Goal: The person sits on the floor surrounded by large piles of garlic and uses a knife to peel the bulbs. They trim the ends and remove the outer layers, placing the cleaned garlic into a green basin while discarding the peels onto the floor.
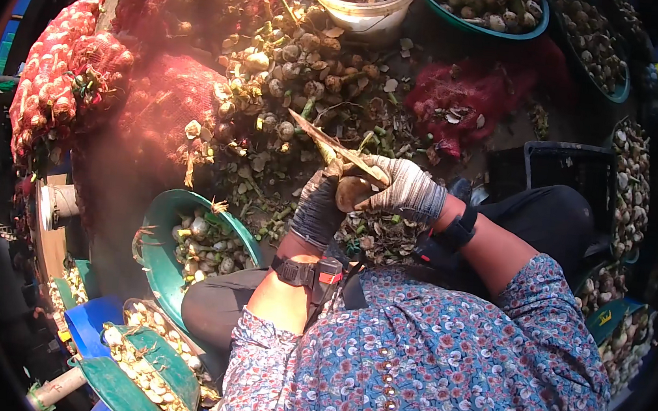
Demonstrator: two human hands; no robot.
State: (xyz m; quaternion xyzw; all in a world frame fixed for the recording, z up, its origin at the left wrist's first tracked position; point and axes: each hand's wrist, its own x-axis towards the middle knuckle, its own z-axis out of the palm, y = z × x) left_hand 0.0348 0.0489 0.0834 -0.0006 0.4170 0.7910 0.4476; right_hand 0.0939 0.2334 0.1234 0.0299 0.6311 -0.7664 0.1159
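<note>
My left hand (319, 206), in a dark grey glove, is closed around a pale garlic bulb (351, 195) whose stalk points up and away. My right hand (407, 189), in a lighter striped glove, is closed on a knife (333, 144) with a long, pointed, brownish blade. The blade slants to the far left across the stalk, just above the bulb. Whether the edge touches the stalk I cannot tell. Beyond both hands lies a heap of garlic bulbs (303, 64) mixed with cut stalks and dry skins.
A teal basin (152, 248) with trimmed bulbs stands beside my left knee. At the far side are a white bucket (367, 15) and another teal basin (488, 31), both filled. Red mesh sacks (69, 69) of bulbs line the left. A black crate (572, 150) sits at the right.
</note>
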